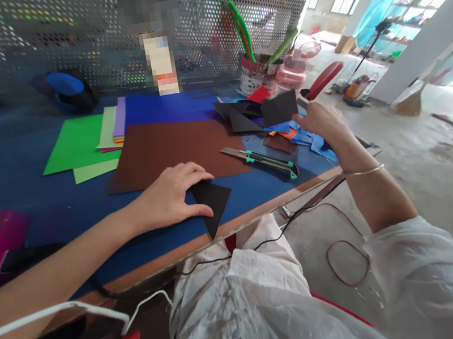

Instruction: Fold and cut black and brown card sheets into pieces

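Note:
My left hand (174, 195) rests on the table with thumb and fingers spread. Its thumb and fingertips touch the edges of a black four-sided sheet piece (216, 199) that lies flat near the table's front edge. Over the scrap pile at the right, my right hand (324, 119) is closed on a dark grey sheet piece (280, 108), pinching its right side. More black cut pieces (242, 121) lie just left of that piece. Between my hands lies a green and black utility knife (271, 163), blade out and pointing left, partly over a brown sheet (172, 149).
Blue (173, 106) and green sheets (76, 142) lie behind and left of the brown one. Coloured scraps (309, 136) cover the right corner. A pot (256, 73) with green-handled tools stands at the back, before a perforated metal panel (206, 41). A magenta object (2, 245) sits far left.

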`<state>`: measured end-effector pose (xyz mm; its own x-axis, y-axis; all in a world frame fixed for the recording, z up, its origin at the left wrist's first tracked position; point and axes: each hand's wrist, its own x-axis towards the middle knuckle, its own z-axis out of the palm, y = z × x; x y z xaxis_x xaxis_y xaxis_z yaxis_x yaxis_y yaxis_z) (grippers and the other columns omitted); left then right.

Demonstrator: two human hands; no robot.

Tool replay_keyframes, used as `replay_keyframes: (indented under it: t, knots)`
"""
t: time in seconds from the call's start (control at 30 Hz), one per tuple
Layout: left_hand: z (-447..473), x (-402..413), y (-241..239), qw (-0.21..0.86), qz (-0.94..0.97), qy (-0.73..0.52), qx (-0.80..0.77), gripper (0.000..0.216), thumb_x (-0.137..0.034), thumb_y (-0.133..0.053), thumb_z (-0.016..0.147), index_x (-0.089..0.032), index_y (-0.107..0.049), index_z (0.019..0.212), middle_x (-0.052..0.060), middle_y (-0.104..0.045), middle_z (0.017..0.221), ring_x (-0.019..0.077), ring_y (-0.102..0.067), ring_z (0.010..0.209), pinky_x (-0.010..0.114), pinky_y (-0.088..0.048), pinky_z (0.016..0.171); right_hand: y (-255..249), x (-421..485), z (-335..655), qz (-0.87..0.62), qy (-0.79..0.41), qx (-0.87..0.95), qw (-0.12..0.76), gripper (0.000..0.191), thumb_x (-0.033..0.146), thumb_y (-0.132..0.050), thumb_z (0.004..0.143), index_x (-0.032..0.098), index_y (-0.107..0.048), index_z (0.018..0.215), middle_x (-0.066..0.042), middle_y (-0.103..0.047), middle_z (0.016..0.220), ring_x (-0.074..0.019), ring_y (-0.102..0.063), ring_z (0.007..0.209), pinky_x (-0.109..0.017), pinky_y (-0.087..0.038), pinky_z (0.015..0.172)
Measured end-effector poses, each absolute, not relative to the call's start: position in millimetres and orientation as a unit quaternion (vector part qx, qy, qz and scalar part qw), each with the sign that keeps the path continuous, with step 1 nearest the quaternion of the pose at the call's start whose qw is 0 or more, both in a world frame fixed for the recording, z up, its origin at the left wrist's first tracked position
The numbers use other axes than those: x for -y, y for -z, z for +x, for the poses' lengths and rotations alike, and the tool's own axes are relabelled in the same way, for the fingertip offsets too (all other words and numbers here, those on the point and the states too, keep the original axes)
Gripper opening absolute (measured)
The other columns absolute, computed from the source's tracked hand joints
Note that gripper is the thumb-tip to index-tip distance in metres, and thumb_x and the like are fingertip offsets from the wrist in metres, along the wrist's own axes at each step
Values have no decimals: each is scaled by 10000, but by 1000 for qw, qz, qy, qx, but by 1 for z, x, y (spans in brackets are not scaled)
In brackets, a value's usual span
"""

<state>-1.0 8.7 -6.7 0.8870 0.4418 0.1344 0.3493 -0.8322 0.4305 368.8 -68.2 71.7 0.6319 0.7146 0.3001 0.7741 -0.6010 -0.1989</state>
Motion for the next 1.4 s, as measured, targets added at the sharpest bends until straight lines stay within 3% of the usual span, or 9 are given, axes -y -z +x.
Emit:
replay_keyframes:
  t: [0.1, 0.17, 0.33, 0.57, 0.77, 1.03, 1.13, 1.27, 1.4]
  knots:
    - [0, -10, 4, 191, 952, -104, -216, 647, -733, -751, 752, -254, -718, 1185, 77, -712, 1178, 309, -642, 1098, 443, -444, 981, -61, 77, 347, -875, 130, 448, 131, 475, 406, -610, 994, 96, -644, 1352, -256, -755, 1122, -426, -706, 1088, -536, -508, 876]
    - [1, -11, 4, 188, 951, -95, -227, 639, -706, -801, 710, -238, -715, 1136, 59, -710, 1057, 295, -637, 1017, 424, -443, 923, -56, 85, 325, -835, 124, 519, 138, 484, 432, -518, 1037, 169, -614, 1432, -194, -783, 1078, -406, -719, 1062, -505, -513, 857]
    - [2, -5, 2, 193, 947, -91, -239, 456, -615, -833, 718, -221, -644, 844, 65, -670, 1052, 285, -608, 1008, 398, -443, 873, -48, 83, 266, -726, -4, 674, 139, 420, 443, -527, 1038, 217, -688, 1354, -85, -814, 1007, -296, -742, 936, -367, -482, 756]
    - [0, -1, -9, 145, 934, -42, -322, 558, -614, -860, 707, -217, -649, 1037, 65, -710, 1037, 305, -676, 970, 394, -463, 848, -49, 40, 205, -634, -55, 762, 120, 361, 381, -531, 1059, 200, -693, 1325, -95, -783, 1247, -291, -720, 1125, -366, -492, 846]
    - [-7, -9, -10, 152, 922, -47, -352, 438, -562, -845, 708, -226, -661, 921, 57, -731, 983, 292, -695, 943, 363, -468, 783, -37, 24, 194, -587, -82, 783, 187, 219, 260, -546, 1032, 193, -732, 1127, -64, -797, 1115, -219, -713, 984, -314, -458, 792]
    - [-15, -29, -14, 426, 793, -204, -385, 349, -544, -752, 727, -229, -622, 804, -36, -616, 613, 139, -574, 493, 279, -446, 515, -26, 28, 206, -530, -182, 793, 237, 261, 368, -565, 1035, 158, -716, 1068, -50, -750, 963, -161, -630, 803, -281, -421, 722]
    - [-17, -34, -18, 460, 730, -287, -416, 419, -555, -808, 681, -221, -591, 810, -17, -643, 694, 113, -550, 478, 272, -451, 488, -26, 26, 208, -524, -275, 772, 231, 337, 468, -591, 998, 160, -706, 925, -34, -734, 845, -164, -624, 725, -277, -410, 651]
    - [-21, -39, -19, 484, 687, -305, -448, 469, -599, -821, 697, -228, -574, 843, 4, -677, 754, 127, -583, 520, 297, -492, 525, -21, 22, 210, -486, -402, 732, 260, 215, 381, -655, 912, 185, -670, 826, -22, -744, 769, -161, -655, 676, -268, -464, 639]
    - [-26, -45, -16, 521, 649, -319, -454, 532, -662, -842, 669, -239, -585, 865, 3, -670, 776, 154, -614, 601, 307, -464, 545, -15, 14, 213, -517, -331, 720, 323, 145, 300, -655, 879, 196, -669, 779, -17, -746, 765, -172, -665, 723, -283, -494, 701]
